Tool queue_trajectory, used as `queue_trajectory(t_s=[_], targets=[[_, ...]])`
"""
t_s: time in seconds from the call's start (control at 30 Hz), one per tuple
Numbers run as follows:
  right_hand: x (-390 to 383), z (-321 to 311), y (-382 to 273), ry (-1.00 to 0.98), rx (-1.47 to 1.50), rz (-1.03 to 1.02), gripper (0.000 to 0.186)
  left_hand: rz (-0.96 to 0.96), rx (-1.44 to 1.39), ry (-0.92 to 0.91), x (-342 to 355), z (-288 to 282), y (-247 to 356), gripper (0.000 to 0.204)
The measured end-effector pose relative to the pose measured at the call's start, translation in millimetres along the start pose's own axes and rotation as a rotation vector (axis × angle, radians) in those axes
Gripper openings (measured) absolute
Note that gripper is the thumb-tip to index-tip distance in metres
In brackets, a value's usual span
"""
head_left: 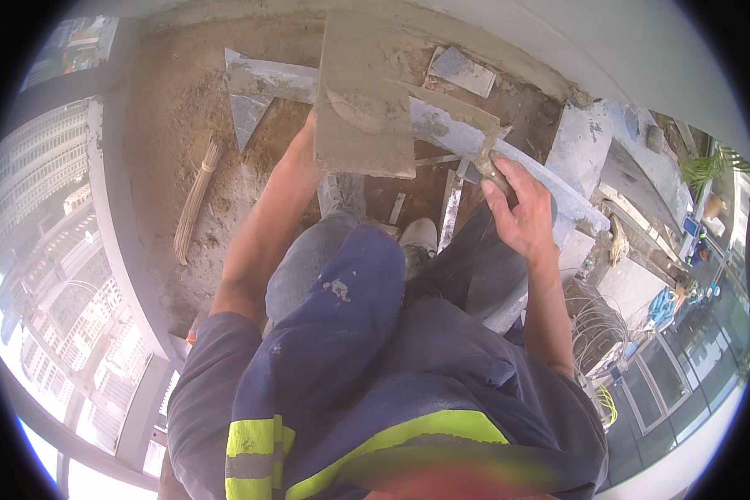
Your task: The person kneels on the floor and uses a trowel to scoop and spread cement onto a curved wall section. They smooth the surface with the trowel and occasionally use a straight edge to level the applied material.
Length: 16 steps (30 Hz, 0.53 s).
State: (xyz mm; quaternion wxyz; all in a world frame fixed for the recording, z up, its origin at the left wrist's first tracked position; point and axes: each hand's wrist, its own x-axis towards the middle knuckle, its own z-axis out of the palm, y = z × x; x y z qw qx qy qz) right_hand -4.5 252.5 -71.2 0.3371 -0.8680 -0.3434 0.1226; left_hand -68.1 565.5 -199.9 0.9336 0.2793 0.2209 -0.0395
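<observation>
My left hand (309,148) grips the left edge of a rectangular tile (365,92), its fingers mostly hidden behind it. Grey-brown mortar coats the face of the tile turned toward me, with a curved ridge near the middle. To the right, my right hand (521,204) is closed around the mortar-caked handle of a trowel (489,162). The trowel's blade (450,108) points left toward the tile and carries wet mortar; its tip comes close to the tile's right edge. Whether they touch, I cannot tell.
A bundle of thin sticks (198,202) lies on the dirt floor at left. A triangular stone offcut (248,117) and a small pale slab (462,71) lie farther off. Coiled wire (596,329) and stone pieces (617,175) crowd the right. A window frame (121,225) bounds the left.
</observation>
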Motion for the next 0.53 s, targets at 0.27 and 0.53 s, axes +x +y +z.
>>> queue_trajectory(t_s=[0.27, 0.53], targets=[[-43.2, -32.8, 10.8, -0.104, -0.073, 0.026, 0.033, -0.216, -0.003, -0.252, 34.1, 58.3, -29.8, 0.034], [8.2, -25.1, 89.4, 0.045, -0.226, 0.182, 0.034, -0.299, 0.137, -0.526, 45.9, 61.3, -83.6, 0.036]])
